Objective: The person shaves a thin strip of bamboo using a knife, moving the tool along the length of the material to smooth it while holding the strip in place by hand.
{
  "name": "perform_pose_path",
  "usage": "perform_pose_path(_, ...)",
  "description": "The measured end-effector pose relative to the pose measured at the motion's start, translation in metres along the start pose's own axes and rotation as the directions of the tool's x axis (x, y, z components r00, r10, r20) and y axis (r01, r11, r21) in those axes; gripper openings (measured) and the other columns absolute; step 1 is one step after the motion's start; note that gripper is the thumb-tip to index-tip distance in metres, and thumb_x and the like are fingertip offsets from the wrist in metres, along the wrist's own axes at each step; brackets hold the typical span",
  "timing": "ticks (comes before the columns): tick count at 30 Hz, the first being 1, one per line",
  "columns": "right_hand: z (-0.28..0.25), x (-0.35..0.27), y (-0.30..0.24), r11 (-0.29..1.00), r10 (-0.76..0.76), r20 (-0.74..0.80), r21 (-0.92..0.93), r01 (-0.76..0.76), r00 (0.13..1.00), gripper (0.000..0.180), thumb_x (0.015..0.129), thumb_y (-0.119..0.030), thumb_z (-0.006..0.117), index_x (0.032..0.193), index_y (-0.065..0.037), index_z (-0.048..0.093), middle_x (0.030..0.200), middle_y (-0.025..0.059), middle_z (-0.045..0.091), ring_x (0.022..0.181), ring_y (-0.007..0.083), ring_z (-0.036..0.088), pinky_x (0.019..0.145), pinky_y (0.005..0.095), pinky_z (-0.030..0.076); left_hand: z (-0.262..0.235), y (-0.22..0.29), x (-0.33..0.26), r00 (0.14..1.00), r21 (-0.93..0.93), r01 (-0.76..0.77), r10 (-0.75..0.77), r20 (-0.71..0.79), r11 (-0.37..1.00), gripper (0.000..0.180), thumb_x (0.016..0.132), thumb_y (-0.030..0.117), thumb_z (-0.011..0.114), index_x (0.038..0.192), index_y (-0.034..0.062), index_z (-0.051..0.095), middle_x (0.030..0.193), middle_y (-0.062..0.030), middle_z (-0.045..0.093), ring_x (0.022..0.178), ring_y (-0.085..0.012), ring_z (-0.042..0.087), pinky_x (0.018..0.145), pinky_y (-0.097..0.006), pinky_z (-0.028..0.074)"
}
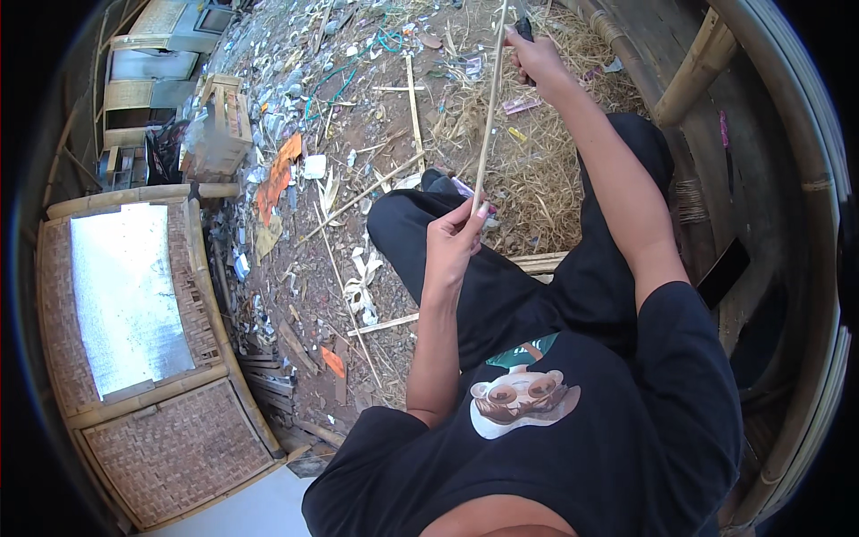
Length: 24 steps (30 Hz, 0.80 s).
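A long, thin bamboo strip runs upward from my lap past the top edge of the view. My left hand pinches its near end between thumb and fingers, above my bent leg. Farther out, my right hand is wrapped round the dark handle of a knife, close beside the strip's far part. The blade is only partly visible at the top edge; whether it touches the strip I cannot tell.
Pale shavings lie heaped before my legs. Bamboo strips and litter, including an orange scrap, cover the ground. Woven bamboo panels stand at left, a wooden crate beyond. A dark phone lies at right.
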State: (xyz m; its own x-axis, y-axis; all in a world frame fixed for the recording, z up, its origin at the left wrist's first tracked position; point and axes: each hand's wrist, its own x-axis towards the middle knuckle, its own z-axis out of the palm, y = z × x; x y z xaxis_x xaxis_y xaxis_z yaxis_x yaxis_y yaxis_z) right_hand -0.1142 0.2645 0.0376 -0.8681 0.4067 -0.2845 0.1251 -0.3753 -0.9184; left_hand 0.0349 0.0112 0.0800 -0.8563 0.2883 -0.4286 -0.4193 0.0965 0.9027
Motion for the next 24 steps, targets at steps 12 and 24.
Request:
perform_pose_path(12, 0.008, -0.004, 0.002, 0.998, 0.000, 0.094, 0.067, -0.006, 0.996, 0.020, 0.085, -0.023, 0.064, 0.087, -0.003, 0.061, 0.058, -0.0062, 0.041, 0.046, 0.0054, 0.036, 0.043, 0.0231, 0.032, 0.001, -0.019, -0.009, 0.998, -0.138, 0.040, -0.034, 0.043, 0.990, 0.030, 0.087, 0.007, 0.062, 0.116, -0.0017, 0.059, 0.069, 0.0051, 0.049, 0.053, -0.0012, 0.037, 0.046, -0.017, 0.029)
perform_pose_path(24, 0.012, -0.001, 0.013, 0.999, -0.033, 0.092, 0.022, 0.031, 0.995, 0.031, 0.076, -0.028, 0.075, 0.073, -0.010, 0.050, 0.062, -0.0026, 0.044, 0.048, 0.0074, 0.040, 0.042, 0.0255, 0.036, -0.002, -0.018, -0.027, 0.978, -0.078, 0.121, -0.105, 0.182, 0.990, 0.029, 0.095, 0.019, 0.051, 0.117, 0.0004, 0.054, 0.063, 0.0010, 0.048, 0.044, -0.0042, 0.044, 0.038, -0.018, 0.034)
